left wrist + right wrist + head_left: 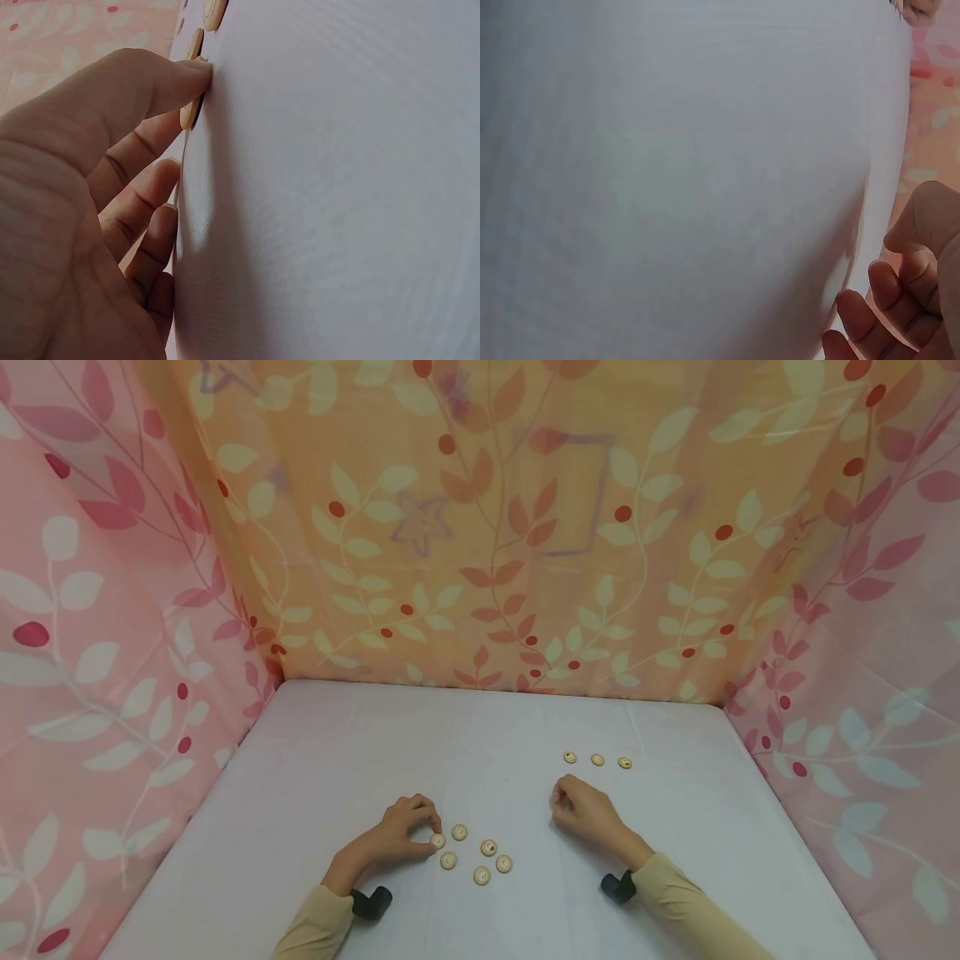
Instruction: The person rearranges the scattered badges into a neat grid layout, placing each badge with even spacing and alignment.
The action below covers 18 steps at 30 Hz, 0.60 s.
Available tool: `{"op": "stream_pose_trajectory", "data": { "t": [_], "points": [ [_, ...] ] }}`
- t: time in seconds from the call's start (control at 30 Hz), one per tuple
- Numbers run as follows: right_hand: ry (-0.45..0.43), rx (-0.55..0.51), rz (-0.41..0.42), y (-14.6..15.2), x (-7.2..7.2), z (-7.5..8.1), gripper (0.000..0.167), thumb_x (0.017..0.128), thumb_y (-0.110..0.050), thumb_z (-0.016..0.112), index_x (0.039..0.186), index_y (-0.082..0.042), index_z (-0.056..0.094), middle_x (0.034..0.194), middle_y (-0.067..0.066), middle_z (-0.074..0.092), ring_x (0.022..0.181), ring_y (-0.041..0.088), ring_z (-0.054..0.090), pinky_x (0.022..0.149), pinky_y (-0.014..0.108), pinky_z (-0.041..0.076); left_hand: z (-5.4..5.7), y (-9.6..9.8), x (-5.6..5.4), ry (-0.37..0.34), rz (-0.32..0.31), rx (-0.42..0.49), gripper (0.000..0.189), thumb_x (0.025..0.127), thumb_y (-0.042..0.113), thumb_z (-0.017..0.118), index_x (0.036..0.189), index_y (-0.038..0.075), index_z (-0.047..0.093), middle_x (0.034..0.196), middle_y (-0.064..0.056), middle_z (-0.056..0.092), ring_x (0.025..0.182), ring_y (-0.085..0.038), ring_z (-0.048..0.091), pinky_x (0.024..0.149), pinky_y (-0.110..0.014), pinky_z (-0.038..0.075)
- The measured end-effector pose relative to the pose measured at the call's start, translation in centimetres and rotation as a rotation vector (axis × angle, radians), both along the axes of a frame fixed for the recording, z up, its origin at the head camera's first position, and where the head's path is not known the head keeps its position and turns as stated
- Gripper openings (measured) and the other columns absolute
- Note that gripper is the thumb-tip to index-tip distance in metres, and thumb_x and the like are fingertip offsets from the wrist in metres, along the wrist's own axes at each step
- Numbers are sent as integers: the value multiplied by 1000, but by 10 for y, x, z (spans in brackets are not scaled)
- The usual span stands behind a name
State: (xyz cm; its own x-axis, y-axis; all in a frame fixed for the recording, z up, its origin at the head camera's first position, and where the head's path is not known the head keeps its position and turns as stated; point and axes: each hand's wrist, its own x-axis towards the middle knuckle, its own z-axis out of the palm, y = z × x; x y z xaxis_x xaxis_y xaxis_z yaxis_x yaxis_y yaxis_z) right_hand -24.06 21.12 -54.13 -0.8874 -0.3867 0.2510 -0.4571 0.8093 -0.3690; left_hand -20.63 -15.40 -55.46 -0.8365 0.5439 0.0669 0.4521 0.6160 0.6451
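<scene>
In the head view, my left hand (pixel 401 828) lies low over the table, its thumb and index finger pinching a small round wooden disc (pixel 438 841). The left wrist view shows the thumb across this disc (pixel 192 112), which is on or just above the white cloth. Close by are several similar pale discs (pixel 482 875) with dark marks too small to read. My right hand (pixel 588 810) rests near the table with loosely curled fingers; nothing shows between them in the right wrist view. Just beyond it, three discs (pixel 597 760) form a row.
A white cloth covers the table (pixel 337 743). Patterned curtains (pixel 480 527) stand along its back and both sides. Each wrist carries a black camera mount (pixel 372 903).
</scene>
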Motion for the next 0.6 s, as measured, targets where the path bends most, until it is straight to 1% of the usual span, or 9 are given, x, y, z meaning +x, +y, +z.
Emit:
{"op": "stream_pose_trajectory", "data": {
  "t": [0.2, 0.47, 0.6],
  "points": [
    [-16, 8, 18, -6, 4, 2, 19, 69, -13, 66, 80, -21, 52, 73, -13, 46, 66, 3, 43, 57, 19, 37, 1, 0, 0, 1, -1, -3, 18, 77, 27, 73, 90, 26, 60, 106, 11, 48, 99, -14, 39, 89, -43, 29],
    [-11, 0, 67, -12, 9, 2, 20, 68, -12, 65, 78, -21, 51, 73, -13, 46, 65, 3, 42, 58, 19, 38, 0, 0, -1, 0, 1, -6, 19, 76, 28, 73, 90, 27, 59, 106, 12, 48, 99, -13, 40, 88, -43, 28],
    [-16, 6, 76, -16, 11, 2, 20, 68, -13, 66, 77, -22, 51, 73, -15, 45, 66, 2, 42, 59, 19, 37, -1, 0, -1, 1, -1, -6, 19, 77, 28, 73, 90, 27, 59, 106, 12, 48, 99, -14, 40, 88, -43, 29]
  ]
}}
